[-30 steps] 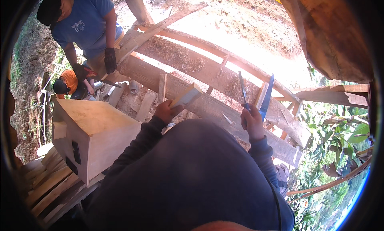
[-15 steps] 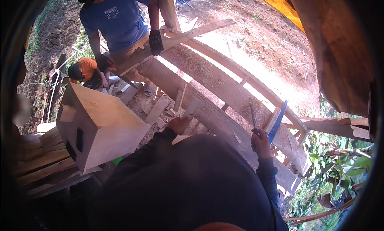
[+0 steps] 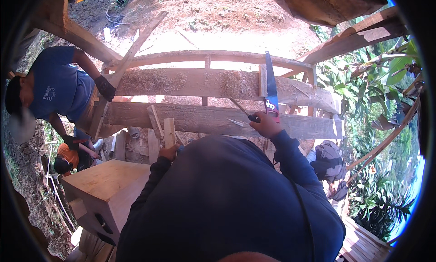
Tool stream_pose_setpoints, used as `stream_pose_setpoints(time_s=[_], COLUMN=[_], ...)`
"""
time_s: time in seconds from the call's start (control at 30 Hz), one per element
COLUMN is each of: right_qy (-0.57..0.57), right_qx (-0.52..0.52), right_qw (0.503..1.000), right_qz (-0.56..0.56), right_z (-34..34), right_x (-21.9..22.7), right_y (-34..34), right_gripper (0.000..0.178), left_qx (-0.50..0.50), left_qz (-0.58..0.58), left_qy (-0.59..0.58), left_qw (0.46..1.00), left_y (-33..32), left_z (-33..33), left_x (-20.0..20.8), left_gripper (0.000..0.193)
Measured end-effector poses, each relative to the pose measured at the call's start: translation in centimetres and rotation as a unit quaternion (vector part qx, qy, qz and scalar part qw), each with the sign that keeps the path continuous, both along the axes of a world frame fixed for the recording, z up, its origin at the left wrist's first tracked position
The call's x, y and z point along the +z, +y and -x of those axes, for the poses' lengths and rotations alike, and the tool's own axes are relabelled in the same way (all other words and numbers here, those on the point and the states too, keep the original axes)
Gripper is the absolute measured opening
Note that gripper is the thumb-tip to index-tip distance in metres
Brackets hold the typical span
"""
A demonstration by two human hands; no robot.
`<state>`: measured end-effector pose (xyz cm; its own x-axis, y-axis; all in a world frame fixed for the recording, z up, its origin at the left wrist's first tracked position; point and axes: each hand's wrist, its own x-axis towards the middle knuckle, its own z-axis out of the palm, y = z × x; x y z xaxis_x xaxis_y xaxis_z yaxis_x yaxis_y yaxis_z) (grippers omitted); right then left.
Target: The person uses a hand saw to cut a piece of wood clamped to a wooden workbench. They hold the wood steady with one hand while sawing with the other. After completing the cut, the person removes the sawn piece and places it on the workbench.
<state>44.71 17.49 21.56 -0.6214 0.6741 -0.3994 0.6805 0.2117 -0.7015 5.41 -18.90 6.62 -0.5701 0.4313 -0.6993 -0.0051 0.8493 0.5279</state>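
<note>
My left hand (image 3: pixel 169 152) is closed round the lower end of a short wooden piece (image 3: pixel 169 131), which points away from me at the near side of the bench. Closed too, my right hand (image 3: pixel 269 125) grips a slim tool (image 3: pixel 240 109) with a black handle and a long, narrow dark shaft; its exact kind I cannot make out. Just beyond that hand, a handsaw (image 3: pixel 271 83) with a blue blade and a red-and-black handle lies across the bench planks (image 3: pixel 190 117). Beside its blade lies a small wood block (image 3: pixel 263 80).
At left, a co-worker in a blue shirt (image 3: pixel 56 87) and dark gloves handles a long board (image 3: pixel 136 48). Another person in orange (image 3: pixel 69 154) crouches below. A wooden box (image 3: pixel 113 178) stands at my left. Someone bends low at right (image 3: pixel 328 160). Sawdust (image 3: pixel 238 84) covers the planks.
My view has swung to the right, so the bench now runs straight across. The wooden piece in my left hand points more directly away from me. Both hands keep their hold.
</note>
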Motion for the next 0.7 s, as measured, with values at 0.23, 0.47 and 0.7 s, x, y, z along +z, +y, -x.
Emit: stream_pose_setpoints(time_s=[0.23,0.47,0.7], right_qy=[-0.078,-0.085,-0.059], right_qx=[-0.139,-0.273,-0.285], right_qw=[0.987,0.952,0.955], right_qz=[0.017,0.112,-0.065], right_z=[-8.2,-11.7,-8.6], right_x=[-4.4,-9.2,-15.5], right_y=[0.7,2.3,8.1], right_gripper=[0.042,0.035,0.038], left_qx=[-0.028,0.035,0.112], left_qz=[0.013,0.073,0.063], left_qy=[0.111,0.160,0.143], left_qw=[0.993,0.984,0.981], left_y=[4.7,1.4,-0.9], left_z=[-1.8,3.4,3.2], left_x=[6.1,2.5,3.7], left_gripper=[0.059,0.057,0.055])
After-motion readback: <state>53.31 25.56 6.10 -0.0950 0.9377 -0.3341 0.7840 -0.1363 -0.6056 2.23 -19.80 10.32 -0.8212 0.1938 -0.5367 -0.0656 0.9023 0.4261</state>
